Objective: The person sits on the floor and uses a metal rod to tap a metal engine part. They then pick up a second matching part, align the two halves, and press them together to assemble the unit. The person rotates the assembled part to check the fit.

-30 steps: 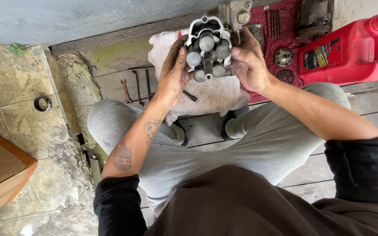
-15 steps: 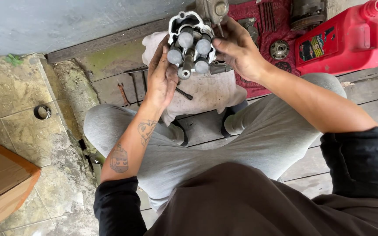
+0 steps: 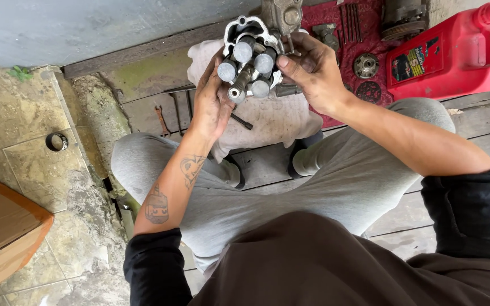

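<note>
Held up over the white rag (image 3: 279, 122): metal engine part (image 3: 252, 59), studs toward the camera. Left hand (image 3: 210, 105) cupped under, fingers curled shut on it; right hand (image 3: 307, 71) pinching its far side. Greasy grip, could slip. Beyond the rag, loose gears (image 3: 365, 65) and red jug (image 3: 455, 54) crowding; free boards nearer.

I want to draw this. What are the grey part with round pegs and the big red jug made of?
The grey part with round pegs, held in the left hand and right hand, looks like dull bare metal. The big red jug looks like smooth, slightly shiny plastic.
</note>
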